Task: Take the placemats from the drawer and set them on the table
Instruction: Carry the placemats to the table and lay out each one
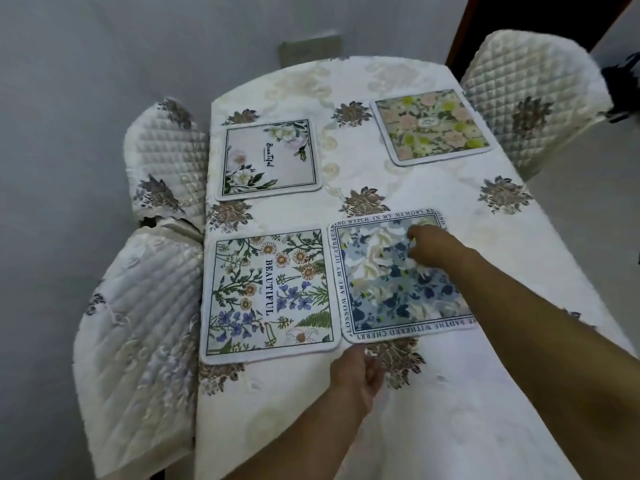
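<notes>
So all four placemats look to be out on the table (450, 393) already, and the blue floral placemat (388, 289) sits touching the daisy placemat (266, 292) instead of getting its own spot. Right hand (431, 247) presses down on its far part with fingers curled, while the left hand (356, 370) pinches the near corner, probably to slide it over toward the right.

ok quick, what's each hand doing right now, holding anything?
Left hand: at the near edge of the blue floral placemat, fingers curled; grip cannot be told.
Right hand: resting on that placemat, holding nothing.
</notes>
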`<state>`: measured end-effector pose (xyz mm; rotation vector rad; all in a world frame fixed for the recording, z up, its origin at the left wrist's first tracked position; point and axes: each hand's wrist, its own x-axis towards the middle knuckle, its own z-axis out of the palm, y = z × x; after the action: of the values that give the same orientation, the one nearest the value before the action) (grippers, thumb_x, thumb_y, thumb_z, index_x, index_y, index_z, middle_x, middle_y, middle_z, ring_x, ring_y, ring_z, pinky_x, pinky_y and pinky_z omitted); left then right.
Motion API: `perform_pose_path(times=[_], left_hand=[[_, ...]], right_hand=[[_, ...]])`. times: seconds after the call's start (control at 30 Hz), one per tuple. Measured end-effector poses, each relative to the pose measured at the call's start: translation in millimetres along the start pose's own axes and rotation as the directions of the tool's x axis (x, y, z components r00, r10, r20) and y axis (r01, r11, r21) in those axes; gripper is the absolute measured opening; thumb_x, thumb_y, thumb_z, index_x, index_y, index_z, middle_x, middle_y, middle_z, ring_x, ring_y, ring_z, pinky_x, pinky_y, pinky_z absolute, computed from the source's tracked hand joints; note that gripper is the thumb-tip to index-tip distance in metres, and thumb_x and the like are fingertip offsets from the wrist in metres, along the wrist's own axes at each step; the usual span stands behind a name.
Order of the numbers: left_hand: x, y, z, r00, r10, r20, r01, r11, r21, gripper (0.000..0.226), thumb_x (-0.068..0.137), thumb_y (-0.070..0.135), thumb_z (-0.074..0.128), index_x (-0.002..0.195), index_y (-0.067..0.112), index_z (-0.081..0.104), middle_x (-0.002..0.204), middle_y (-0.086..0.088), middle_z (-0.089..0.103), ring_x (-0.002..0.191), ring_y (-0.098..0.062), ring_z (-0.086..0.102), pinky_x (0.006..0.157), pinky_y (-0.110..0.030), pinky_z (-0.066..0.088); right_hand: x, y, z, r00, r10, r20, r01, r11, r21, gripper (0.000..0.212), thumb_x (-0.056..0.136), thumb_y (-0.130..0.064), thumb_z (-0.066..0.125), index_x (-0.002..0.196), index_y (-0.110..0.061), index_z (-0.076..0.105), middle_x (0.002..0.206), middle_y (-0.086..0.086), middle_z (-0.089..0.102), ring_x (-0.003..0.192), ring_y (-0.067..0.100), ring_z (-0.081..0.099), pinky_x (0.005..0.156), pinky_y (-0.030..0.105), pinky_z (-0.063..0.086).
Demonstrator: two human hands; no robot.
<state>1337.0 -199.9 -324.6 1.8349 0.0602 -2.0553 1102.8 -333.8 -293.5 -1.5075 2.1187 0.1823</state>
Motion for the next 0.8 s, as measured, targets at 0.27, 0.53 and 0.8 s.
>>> perform_pose_path(times=[0.27, 0.53, 0.8], left_hand=[[27.3, 1.5, 36.1, 0.998, -0.034, -0.054, 0.019, 0.964, -0.264, 0.014, 0.095, 0.015, 0.061, 0.086, 0.004, 0.064, 0.048, -0.006, 0.05, 0.038, -0.015, 0.042, 0.041, -0.02, 0.037], [31.9, 1.1, 42.5, 0.998, 0.016, -0.064, -0.032, 0.965, -0.26, 0.02, 0.09, 0.01, 0.067, 0.11, 0.01, 0.065, 0.078, -0.008, 0.068, 0.051, -0.013, 0.058, 0.041, -0.019, 0.047], [20.2, -9.2, 28.0, 0.972, 0.23, -0.038, -0.224, 0.967, 0.123, 0.023, 0.089, 0.01, 0.063, 0.108, 0.023, 0.066, 0.1, -0.004, 0.075, 0.09, -0.028, 0.071, 0.084, -0.048, 0.058]], right_hand=[[93.9, -10.8, 1.3, 0.995, -0.1, -0.007, 0.1, 0.995, -0.018, 0.049, 0.088, -0.024, 0.062, 0.134, -0.012, 0.05, 0.135, 0.018, 0.051, 0.117, 0.036, 0.053, 0.096, 0.044, 0.047], [114.1, 1.7, -8.6, 0.999, -0.04, 0.01, 0.041, 0.989, -0.143, 0.043, 0.084, -0.042, 0.066, 0.113, -0.014, 0.051, 0.12, 0.018, 0.054, 0.105, 0.036, 0.051, 0.087, 0.041, 0.043], [29.8, 49.4, -10.3, 0.996, 0.034, -0.077, -0.024, 0.992, 0.127, 0.017, 0.093, -0.02, 0.058, 0.086, -0.005, 0.055, 0.089, 0.018, 0.062, 0.078, 0.032, 0.055, 0.064, 0.035, 0.038]])
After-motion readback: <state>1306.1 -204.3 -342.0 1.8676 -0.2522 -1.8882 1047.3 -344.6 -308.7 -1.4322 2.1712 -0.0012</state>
